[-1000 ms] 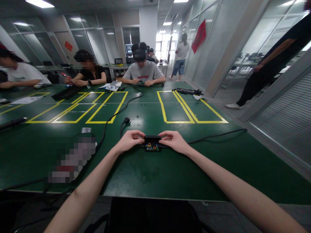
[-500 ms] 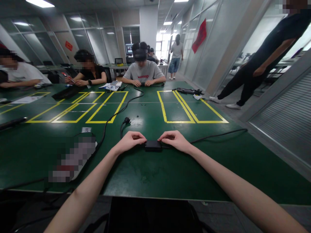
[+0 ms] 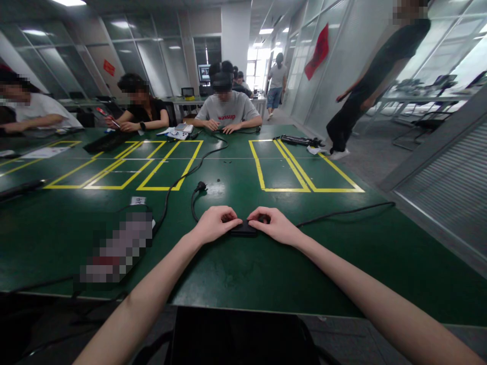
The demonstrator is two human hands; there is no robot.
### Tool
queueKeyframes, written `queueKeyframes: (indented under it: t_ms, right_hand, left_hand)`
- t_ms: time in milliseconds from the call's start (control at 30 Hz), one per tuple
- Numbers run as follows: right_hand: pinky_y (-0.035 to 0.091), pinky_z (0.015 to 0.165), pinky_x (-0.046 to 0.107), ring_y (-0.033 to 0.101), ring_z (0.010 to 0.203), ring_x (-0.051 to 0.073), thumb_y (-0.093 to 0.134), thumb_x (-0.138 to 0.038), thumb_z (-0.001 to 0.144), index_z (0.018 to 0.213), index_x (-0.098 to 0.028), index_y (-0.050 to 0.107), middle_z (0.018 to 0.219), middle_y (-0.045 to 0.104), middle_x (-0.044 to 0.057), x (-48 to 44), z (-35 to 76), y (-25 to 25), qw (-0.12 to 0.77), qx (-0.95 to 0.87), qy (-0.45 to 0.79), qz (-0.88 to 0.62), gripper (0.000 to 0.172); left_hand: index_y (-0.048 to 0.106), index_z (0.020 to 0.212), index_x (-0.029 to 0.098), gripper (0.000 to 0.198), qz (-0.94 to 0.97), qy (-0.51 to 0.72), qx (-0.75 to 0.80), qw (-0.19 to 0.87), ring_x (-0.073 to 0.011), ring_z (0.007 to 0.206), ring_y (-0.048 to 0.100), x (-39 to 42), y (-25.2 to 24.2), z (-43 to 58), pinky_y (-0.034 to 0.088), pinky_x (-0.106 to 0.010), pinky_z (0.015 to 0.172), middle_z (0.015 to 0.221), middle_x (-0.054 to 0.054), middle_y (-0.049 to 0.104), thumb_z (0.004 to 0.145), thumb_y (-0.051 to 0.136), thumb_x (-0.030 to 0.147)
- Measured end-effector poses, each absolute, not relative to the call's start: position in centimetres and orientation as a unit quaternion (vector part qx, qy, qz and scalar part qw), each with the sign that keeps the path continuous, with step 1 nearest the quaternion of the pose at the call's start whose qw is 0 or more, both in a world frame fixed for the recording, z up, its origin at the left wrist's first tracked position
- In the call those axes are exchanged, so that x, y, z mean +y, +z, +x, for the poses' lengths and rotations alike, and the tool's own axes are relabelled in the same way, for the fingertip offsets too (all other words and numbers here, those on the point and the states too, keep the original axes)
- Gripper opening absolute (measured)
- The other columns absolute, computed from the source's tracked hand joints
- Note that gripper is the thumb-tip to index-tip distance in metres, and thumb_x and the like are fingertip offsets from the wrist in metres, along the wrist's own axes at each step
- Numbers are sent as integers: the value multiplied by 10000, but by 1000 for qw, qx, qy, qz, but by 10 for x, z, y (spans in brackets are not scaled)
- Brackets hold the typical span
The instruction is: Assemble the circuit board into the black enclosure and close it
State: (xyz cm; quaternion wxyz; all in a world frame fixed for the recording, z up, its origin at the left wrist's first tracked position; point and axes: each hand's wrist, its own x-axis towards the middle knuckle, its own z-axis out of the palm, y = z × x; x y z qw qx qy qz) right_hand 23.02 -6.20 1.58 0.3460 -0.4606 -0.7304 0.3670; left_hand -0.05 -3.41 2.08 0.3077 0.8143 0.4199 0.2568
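A black power adapter [image 3: 244, 233] lies on the green tabletop in front of me, partly covered by my fingers. My left hand [image 3: 218, 223] is curled over its left part, thumb and fingertips closed on it near the middle. From the other side my right hand [image 3: 274, 224] grips it with bent fingers and thumb. The two thumbs almost meet over the top. A black cable [image 3: 342, 212] runs off to the right behind my right hand. On the left, a short cord ends in a black plug [image 3: 201, 187] that lies beyond my left hand.
A pixelated long object [image 3: 117, 248] lies left of my forearm, beside a small numbered label [image 3: 137, 201]. Yellow tape [image 3: 287, 190] marks boxes on the table. A folded black tripod [image 3: 299, 140] lies at the far right. Several people sit across; one person [image 3: 380, 76] walks at right.
My left hand has moved right, from the adapter's left edge onto its top, closer to my right hand. The person at right has stepped left, and the person opposite has shifted their hands.
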Motion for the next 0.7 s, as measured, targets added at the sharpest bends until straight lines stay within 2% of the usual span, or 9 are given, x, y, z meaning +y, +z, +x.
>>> queueKeyframes:
  t_ms: [133,233,467,533,600,633,700]
  right_hand:
    - [429,568,268,551,605,144,655,-399,844,758,-181,719,687,695,20,-60,223,8,372,-708,353,-485,243]
    - [420,555,275,545,585,148,646,-445,860,697,-185,680,642,674,22,-58,218,1,388,-690,327,-517,308]
    - [423,583,291,564,611,162,622,-448,906,686,-194,675,650,660,26,-60,225,2,361,-733,263,-513,340]
    - [456,612,295,582,639,169,604,-414,927,783,-194,723,714,687,37,-62,230,4,349,-752,264,-494,288]
    - [503,648,299,617,694,172,585,-370,945,962,-199,753,889,728,63,-64,235,5,344,-774,270,-457,240]
    - [530,686,310,644,756,180,580,-346,951,1028,-205,749,999,729,83,-65,237,6,350,-785,265,-437,234]
    - [566,818,358,678,929,209,564,-289,962,1040,-218,737,1147,696,111,-68,240,8,365,-811,236,-392,202]
  left_hand:
    - [619,685,188,294,838,227,439,229,-147,653,536,-34,23,14,364,-256,598,699,0,635,919,621,367]
    - [553,634,191,299,847,222,446,186,-149,648,499,-35,24,23,361,-263,620,667,3,579,925,571,256]
    - [616,715,192,293,848,241,434,189,-159,717,556,-37,16,16,410,-263,669,751,-2,618,963,585,343]
    - [675,772,192,263,854,245,412,202,-173,776,596,-38,14,10,450,-274,736,805,-20,667,970,587,342]
    - [735,862,196,234,861,248,387,218,-184,832,630,-38,14,5,481,-288,802,875,-42,716,977,576,323]
    - [757,918,197,230,865,246,376,224,-190,867,645,-39,15,3,491,-295,832,915,-55,736,980,568,312]
    - [772,1045,202,244,868,252,365,221,-205,930,664,-40,16,1,508,-310,873,980,-73,760,981,559,301]
